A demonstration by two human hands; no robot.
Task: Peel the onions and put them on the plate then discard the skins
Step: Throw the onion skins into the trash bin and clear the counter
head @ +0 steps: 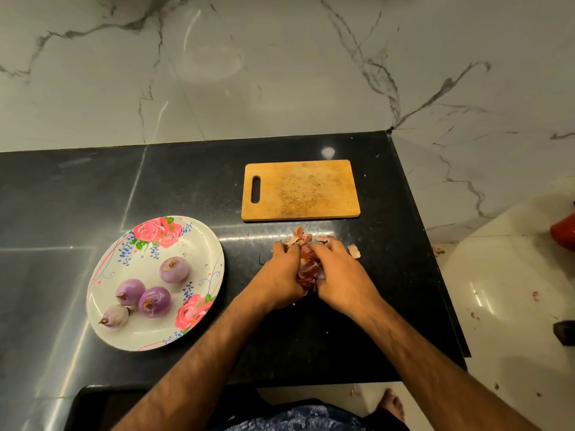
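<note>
The left hand (280,276) and right hand (340,275) are drawn close together on the black tabletop (93,188). Their fingers are bent inward and cupped round a heap of pink and red skins (308,273) squeezed between the two palms. The fingertips of both hands nearly meet at the far side of the heap, where a few paler pieces stick out beyond them. One loose flake (354,251) lies on the tabletop just beside the right hand, apart from the heap. To the left of the hands, near the left forearm, stands a white plate (146,335) printed with pink roses and blue sprigs. Four peeled purple onions (174,269) rest on it: one toward the middle, two side by side touching below it, and a smaller, paler one at the near left edge. Just behind the hands and the heap lies a wooden cutting board (300,189) with a slot handle at its left end and a worn, scratched face. The tabletop is dark polished stone with pale seams and glare from a light. It ends at a corner on the right and meets a grey-veined marble wall (280,73) behind. Beyond the right edge the pale glossy floor (510,306) carries a scatter of small skin scraps (535,295). A red thing (563,233) is cut off by the frame there. A bare foot (392,405) shows below the tabletop's near edge.
</note>
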